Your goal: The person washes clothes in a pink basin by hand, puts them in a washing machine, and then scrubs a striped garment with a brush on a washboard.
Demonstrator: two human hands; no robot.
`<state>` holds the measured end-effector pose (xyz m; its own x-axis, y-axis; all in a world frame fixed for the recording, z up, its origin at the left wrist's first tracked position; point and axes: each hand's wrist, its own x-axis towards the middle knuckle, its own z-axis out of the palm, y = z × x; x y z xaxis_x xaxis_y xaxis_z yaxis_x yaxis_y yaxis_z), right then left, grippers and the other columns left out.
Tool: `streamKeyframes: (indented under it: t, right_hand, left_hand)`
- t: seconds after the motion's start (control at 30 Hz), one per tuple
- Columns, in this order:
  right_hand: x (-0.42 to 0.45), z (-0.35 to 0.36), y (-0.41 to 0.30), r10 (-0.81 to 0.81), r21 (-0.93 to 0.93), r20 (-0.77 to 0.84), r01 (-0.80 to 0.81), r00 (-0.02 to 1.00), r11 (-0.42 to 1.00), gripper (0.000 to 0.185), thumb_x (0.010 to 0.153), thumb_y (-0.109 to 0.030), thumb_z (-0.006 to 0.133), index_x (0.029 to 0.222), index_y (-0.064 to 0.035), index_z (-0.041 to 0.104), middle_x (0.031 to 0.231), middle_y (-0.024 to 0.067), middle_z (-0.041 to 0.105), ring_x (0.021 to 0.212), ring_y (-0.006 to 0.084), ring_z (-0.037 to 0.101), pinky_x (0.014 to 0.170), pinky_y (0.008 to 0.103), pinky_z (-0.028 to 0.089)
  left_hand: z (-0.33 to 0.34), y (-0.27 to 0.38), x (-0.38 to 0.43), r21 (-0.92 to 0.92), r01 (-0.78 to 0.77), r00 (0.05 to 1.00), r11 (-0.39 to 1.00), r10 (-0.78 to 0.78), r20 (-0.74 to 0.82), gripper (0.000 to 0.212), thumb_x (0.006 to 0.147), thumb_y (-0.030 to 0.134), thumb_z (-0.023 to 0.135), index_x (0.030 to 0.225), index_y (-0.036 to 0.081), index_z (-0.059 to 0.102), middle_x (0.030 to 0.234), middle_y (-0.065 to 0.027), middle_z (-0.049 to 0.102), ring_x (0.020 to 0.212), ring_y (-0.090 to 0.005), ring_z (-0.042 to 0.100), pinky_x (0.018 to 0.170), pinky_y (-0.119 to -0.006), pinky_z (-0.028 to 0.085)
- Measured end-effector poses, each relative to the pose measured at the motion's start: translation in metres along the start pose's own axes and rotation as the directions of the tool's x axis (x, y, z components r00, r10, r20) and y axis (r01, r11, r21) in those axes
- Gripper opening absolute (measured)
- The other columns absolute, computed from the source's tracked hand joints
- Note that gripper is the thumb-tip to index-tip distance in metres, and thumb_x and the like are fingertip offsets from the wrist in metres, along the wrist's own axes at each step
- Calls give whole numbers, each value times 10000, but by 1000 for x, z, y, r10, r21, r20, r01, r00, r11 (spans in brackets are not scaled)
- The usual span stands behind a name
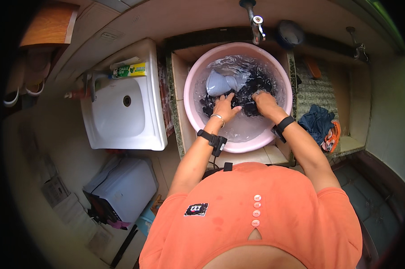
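A large pink plastic basin (189,84) of water stands in a tiled sink, with black cloth (251,106) and a light blue-grey cloth (219,83), puffed up above the surface, in it. My left hand (225,108) lies with spread fingers on the black cloth, just below the pale one. To its right, my right hand (265,102) is bent down at the black cloth, its fingertips partly hidden by water and cloth, so its hold is unclear. A metal tap (257,28) juts out over the basin's far rim.
At left is a white washbasin (121,111) with a toothpaste box (130,70) on its back edge. On the right, dark blue cloth (316,119) and orange patterned cloth (331,138) lie on a ribbed stone washboard (315,94). A small dark bowl (290,33) sits behind the pink basin.
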<state>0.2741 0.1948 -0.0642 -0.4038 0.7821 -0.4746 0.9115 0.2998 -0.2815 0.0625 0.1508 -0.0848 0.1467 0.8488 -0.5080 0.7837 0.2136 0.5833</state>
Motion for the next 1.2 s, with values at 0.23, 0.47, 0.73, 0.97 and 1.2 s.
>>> streamKeyframes:
  t: [0.23, 0.47, 0.73, 0.97, 1.2]
  right_hand:
    - [-126, -151, -61, -406, 203, -448, 533, 797, 821, 391, 595, 135, 564, 961, 50, 674, 847, 210, 615, 854, 411, 609, 750, 437, 494]
    - [-238, -235, -164, -545, 157, -645, 790, 536, 592, 448, 556, 186, 525, 945, 26, 679, 854, 154, 643, 806, 340, 647, 731, 346, 523]
    - [-321, -188, -224, -737, 378, -490, 875, 466, 302, 463, 513, 161, 607, 937, 13, 722, 913, 149, 668, 871, 323, 664, 789, 364, 530]
    - [-282, -213, -182, -249, 585, -759, 798, 602, 146, 440, 666, 177, 484, 1019, 29, 701, 979, 75, 707, 902, 142, 660, 831, 267, 523]
    - [-151, -65, -13, 211, 853, -428, 316, 879, 415, 739, 843, -363, 730, 1455, -78, 429, 1278, 128, 576, 1105, 237, 572, 815, 389, 536]
  left_hand:
    - [-10, -16, -116, -590, 91, 994, 802, -111, 3, 653, 915, 432, 691, 1319, -64, 557, 1220, -246, 641, 1074, -342, 655, 817, -391, 577]
    - [-46, 70, -199, -950, 229, 969, -212, 146, 201, 980, 860, 759, 489, 1561, 134, 209, 1567, -266, 231, 1375, -511, 350, 930, -791, 386]
    - [-17, 94, -207, -910, 40, 672, -413, 685, -281, 709, 956, 610, 378, 1451, 103, 405, 1475, -159, 423, 1334, -345, 449, 1090, -479, 388]
    - [-21, 77, -246, -858, 61, 938, -510, 323, -126, 437, 954, 252, 579, 1338, 44, 562, 1335, -148, 606, 1225, -293, 576, 1095, -419, 425]
    - [-46, 108, -277, -785, 68, 908, -616, 363, -206, 478, 944, 287, 562, 1342, 22, 564, 1332, -153, 615, 1225, -321, 584, 1087, -506, 435]
